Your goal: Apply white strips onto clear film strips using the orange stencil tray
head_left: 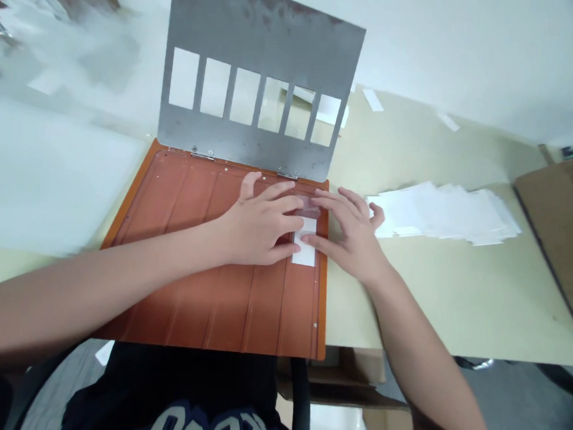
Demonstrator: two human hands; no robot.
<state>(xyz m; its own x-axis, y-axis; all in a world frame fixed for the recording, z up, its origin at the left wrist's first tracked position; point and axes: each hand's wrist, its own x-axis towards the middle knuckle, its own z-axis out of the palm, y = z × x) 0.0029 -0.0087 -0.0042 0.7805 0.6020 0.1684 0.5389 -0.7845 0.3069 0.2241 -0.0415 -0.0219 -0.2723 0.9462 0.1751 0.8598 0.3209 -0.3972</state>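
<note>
A white card (305,255) lies in the rightmost channel of a reddish-brown grooved board (208,302). Just above it is a small clear piece (308,207), perhaps film. My left hand (263,225) comes in from the left, fingers spread, with fingertips at the left edges of the card and the clear piece. From the right, my right hand (352,237) reaches over the board's edge, fingers stretched; its thumb rests on the card and its other fingertips are by the clear piece. A grey metal plate (263,25) with several rectangular windows is hinged to the board's far edge and stands raised.
To the right lies a fanned stack of white cards (442,213), with a cardboard box (566,233) beyond it. Loose white strips (373,100) are scattered at the back. White sheet material (44,174) covers the table's left side.
</note>
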